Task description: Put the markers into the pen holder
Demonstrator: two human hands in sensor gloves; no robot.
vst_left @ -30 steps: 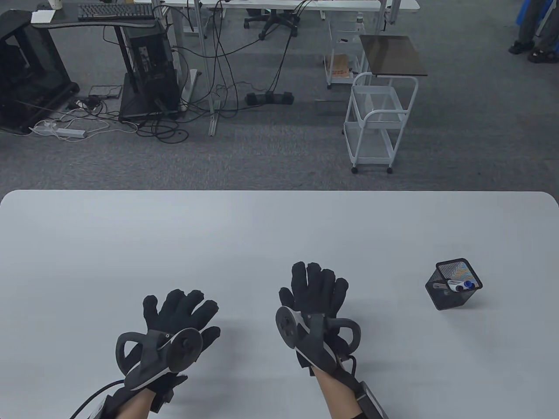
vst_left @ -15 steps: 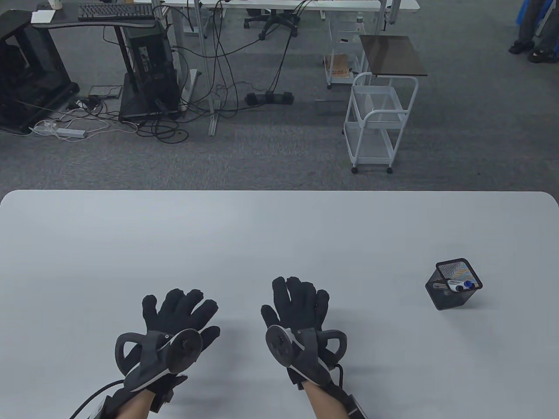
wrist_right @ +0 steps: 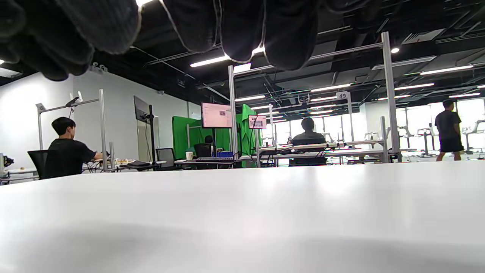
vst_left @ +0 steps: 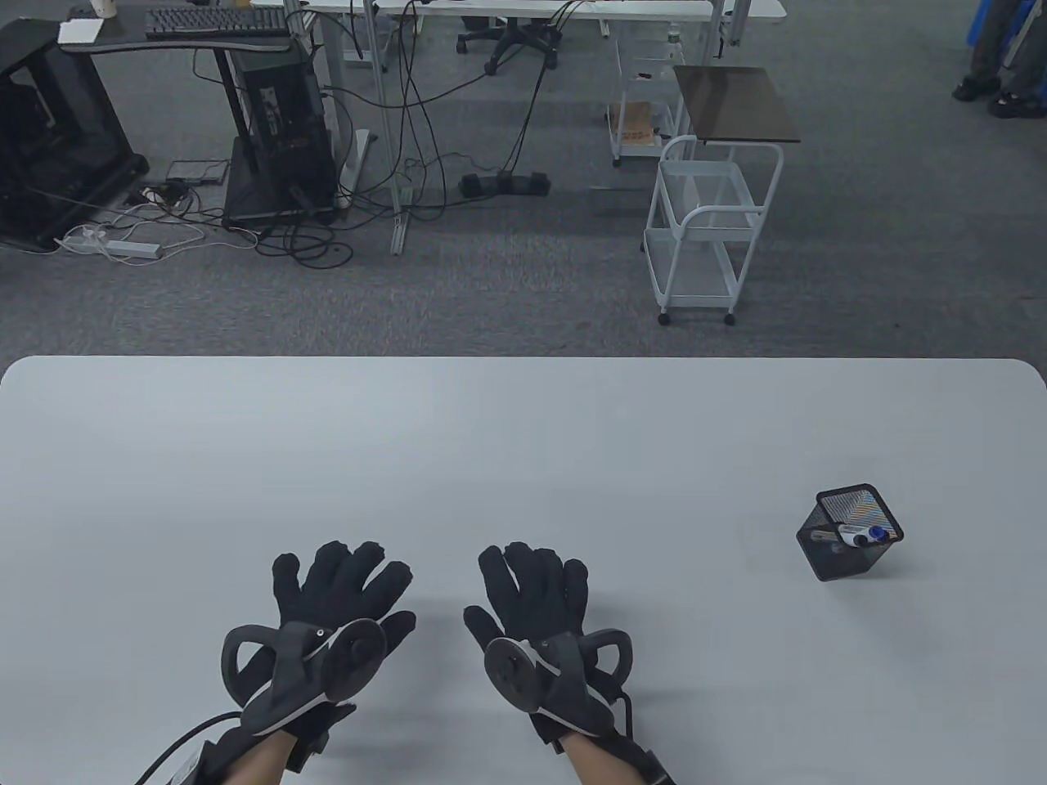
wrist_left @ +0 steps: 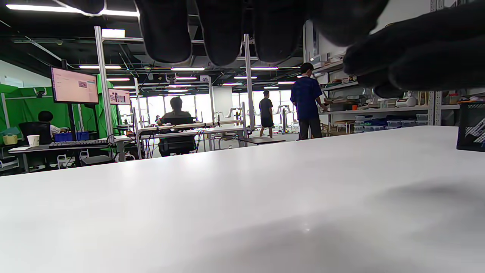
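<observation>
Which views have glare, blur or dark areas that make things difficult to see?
Table view: dim, even light, soft shadows beside both hands; the pen holder stays sharp. Left wrist view: ceiling lights glare on the table, fingers blurred and black. Right wrist view: same glare, bright windows, fingers out of focus.

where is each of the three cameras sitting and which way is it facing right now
Table view: high over the near edge, looking down at the table, pen holder, left hand and right hand.
Left wrist view: low over the tabletop, facing across it; fingers hang from the top.
Right wrist view: likewise, fingers on top.
Shared: table and left wrist views both show the pen holder.
</observation>
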